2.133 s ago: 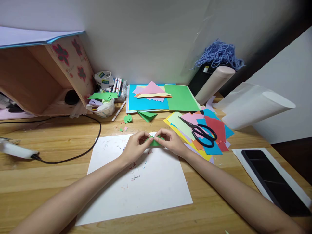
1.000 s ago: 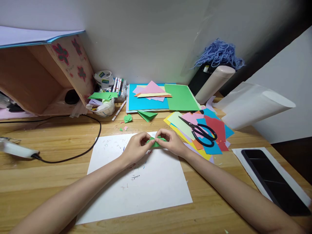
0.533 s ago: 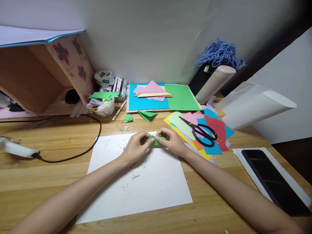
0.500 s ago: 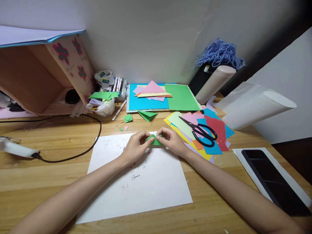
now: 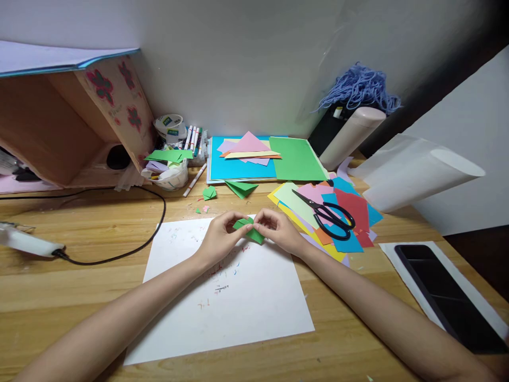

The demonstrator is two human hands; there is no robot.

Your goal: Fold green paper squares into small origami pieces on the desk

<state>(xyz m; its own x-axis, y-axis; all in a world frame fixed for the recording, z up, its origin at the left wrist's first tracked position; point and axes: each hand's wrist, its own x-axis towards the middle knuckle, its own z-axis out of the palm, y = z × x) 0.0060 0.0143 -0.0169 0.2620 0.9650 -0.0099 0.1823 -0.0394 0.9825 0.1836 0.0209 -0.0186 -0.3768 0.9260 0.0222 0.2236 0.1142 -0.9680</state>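
Note:
A small folded piece of green paper (image 5: 254, 235) is pinched between both hands, tilted down to the right. My left hand (image 5: 223, 233) grips it from the left with thumb and fingers. My right hand (image 5: 278, 229) closes on its upper right part, the fingertips of both hands nearly touching. Beneath them lies a white sheet (image 5: 222, 323) with coloured marks. Just beyond, on the wooden table, sit a small green folded shape (image 5: 209, 193) and a larger folded green paper (image 5: 240, 189). My fingers hide part of the held paper.
Black-handled scissors (image 5: 332, 216) rest on coloured paper scraps (image 5: 353, 207) at right. Behind are a blue sheet (image 5: 238, 168) and a green sheet (image 5: 298, 159). A basket (image 5: 175, 178), a marker (image 5: 194, 180), a cardboard box (image 5: 43, 127), a black cable (image 5: 161, 223) and a phone (image 5: 453, 297) surround the workspace.
The green paper has turned between my fingers, from lying level to slanting down toward the right. Both hands have stayed in nearly the same place.

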